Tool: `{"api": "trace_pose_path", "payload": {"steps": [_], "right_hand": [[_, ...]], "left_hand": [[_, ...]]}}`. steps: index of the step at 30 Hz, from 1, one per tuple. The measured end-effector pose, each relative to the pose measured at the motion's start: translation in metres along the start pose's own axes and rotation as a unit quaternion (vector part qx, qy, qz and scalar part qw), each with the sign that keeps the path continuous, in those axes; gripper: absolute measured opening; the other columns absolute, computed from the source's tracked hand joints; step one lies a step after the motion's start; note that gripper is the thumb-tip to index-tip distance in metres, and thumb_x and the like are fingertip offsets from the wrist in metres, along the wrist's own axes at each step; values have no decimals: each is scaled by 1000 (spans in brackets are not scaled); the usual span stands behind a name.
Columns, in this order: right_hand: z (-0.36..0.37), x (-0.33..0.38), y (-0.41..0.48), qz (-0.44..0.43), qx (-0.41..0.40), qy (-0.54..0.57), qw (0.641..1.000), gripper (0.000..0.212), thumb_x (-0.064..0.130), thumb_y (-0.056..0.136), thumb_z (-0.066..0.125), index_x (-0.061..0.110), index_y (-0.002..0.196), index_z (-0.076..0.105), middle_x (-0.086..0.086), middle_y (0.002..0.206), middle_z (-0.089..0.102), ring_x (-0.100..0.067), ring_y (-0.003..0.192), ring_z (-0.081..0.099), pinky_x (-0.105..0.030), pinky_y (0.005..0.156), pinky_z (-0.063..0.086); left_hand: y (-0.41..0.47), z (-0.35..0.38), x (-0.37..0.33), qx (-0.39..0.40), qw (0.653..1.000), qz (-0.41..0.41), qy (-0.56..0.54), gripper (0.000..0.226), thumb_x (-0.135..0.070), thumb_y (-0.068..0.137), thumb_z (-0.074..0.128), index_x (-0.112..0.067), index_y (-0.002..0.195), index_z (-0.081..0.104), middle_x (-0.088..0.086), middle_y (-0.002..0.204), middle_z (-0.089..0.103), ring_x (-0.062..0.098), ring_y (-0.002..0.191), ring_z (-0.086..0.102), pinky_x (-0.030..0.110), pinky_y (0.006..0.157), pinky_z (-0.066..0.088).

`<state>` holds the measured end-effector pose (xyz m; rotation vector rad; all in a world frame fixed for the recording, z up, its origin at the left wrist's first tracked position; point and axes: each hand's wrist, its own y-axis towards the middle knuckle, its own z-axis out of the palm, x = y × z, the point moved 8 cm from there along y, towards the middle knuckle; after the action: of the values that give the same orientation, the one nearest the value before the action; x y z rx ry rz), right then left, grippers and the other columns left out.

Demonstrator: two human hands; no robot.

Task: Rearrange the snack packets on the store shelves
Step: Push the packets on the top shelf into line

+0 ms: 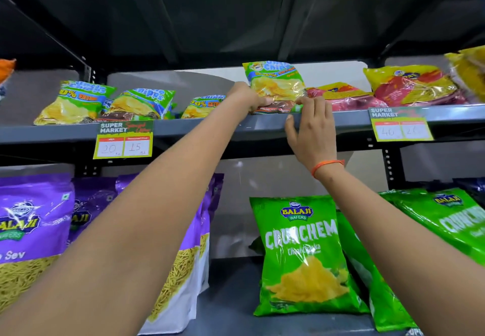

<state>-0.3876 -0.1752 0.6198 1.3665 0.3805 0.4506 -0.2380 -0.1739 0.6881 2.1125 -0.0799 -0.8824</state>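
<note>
A green chips packet [275, 83] stands upright at the front of the upper shelf [210, 125]. My left hand [246, 98] grips its lower left corner. My right hand [312, 128] lies over the shelf's front edge, its fingertips touching the packet's lower right corner. Three more packets of the same chips [76, 102] lean to the left on that shelf. Red and yellow packets [409, 86] lie to the right of the held one.
Two price tags [124, 138] hang from the upper shelf's edge. On the lower shelf stand purple sev packets [34, 230] at the left and green Crunchem packets [301, 254] at the right, with a gap between them. A dark shelf underside spans overhead.
</note>
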Motion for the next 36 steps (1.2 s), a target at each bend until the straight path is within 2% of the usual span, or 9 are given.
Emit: {"api": "trace_pose_path", "payload": {"steps": [3,6,10,13,17,20,23,28,36], "right_hand": [[0,-1,0,-5,1,11,1000,37,28,88,42,0,110,51,-20,101,56,-35,94,49,-40,86,39],[-2,0,0,-15,-2,6,1000,34,29,89,41,1,105,53,-21,99,56,-35,92,50,-41,83,40],[1,0,-1,-12,6,-25,1000,31,28,90,39,1,97,54,-20,99,55,-35,91,48,-41,81,40],[5,-1,-1,10,4,-37,999,32,27,92,38,1,94,57,-20,99,54,-34,91,46,-40,79,38],[8,3,3,51,9,-59,997,37,32,91,37,-1,90,54,-21,100,54,-35,94,46,-44,83,38],[7,6,4,76,2,-57,995,37,34,90,39,0,86,52,-23,99,54,-36,95,47,-46,83,40],[6,7,3,76,0,-58,995,37,35,90,40,0,84,50,-24,97,54,-37,94,47,-46,81,39],[7,6,2,71,2,-66,995,38,37,91,38,1,84,48,-23,97,53,-36,95,46,-46,81,38],[7,7,0,58,4,-71,996,40,37,94,37,0,88,49,-23,99,54,-38,98,46,-47,82,39]], "left_hand": [[3,-13,9,-24,997,-4,-69,62,-35,73,79,-3,115,48,11,115,62,23,101,61,31,81,49],[6,-35,25,-39,993,-10,-110,57,-33,69,82,-7,104,45,6,94,60,19,86,59,25,54,45],[11,-80,67,-82,990,-41,-106,74,-34,61,87,2,113,50,11,112,65,24,99,63,32,76,53],[10,-111,93,-109,990,-63,-65,59,-35,64,85,0,99,53,9,105,61,22,90,56,30,67,44],[7,-134,104,-114,991,-68,-22,79,-33,70,82,4,127,42,11,115,56,25,100,53,32,78,42],[2,-141,108,-99,990,-89,40,81,-32,75,78,4,134,36,15,131,51,31,117,50,34,78,36],[3,-148,115,-94,985,-100,102,80,-32,76,77,3,136,36,19,134,52,33,114,51,33,79,35],[6,-135,108,-27,976,-92,195,50,-28,85,69,-2,121,47,17,115,54,30,93,48,33,76,37],[20,-130,114,25,948,-62,310,21,-18,91,56,-1,104,58,15,119,56,30,90,50,32,64,43]]}}
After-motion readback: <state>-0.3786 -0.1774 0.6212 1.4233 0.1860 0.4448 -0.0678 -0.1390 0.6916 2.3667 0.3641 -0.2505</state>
